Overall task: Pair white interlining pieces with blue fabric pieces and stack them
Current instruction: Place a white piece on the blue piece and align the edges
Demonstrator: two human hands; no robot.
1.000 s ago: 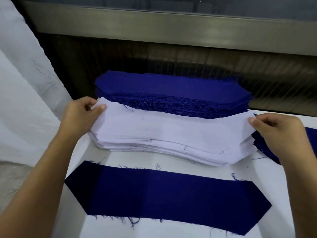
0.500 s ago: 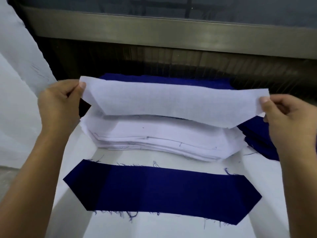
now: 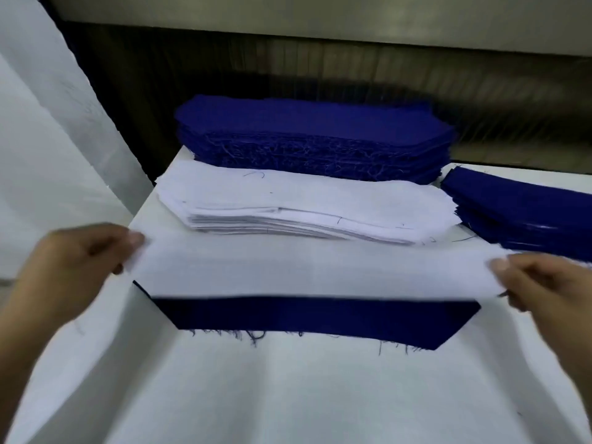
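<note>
Interlining piece (image 3: 307, 270) hangs between your hands: left hand (image 3: 73, 261) pinches its nine o'clock end, right hand (image 3: 541, 283) its three o'clock end. Long axis runs nine to three, over the blue fabric piece (image 3: 314, 318) on the counter (image 3: 288, 395). Next, lower it toward six o'clock, edges matched.

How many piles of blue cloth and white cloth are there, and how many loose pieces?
Blue piles: 2, the back blue pile and the right blue pile
White piles: 1, the white pile
Loose blue pieces: 1, the flat blue piece
Loose white pieces: 1, the held white piece
Total: 5
</note>
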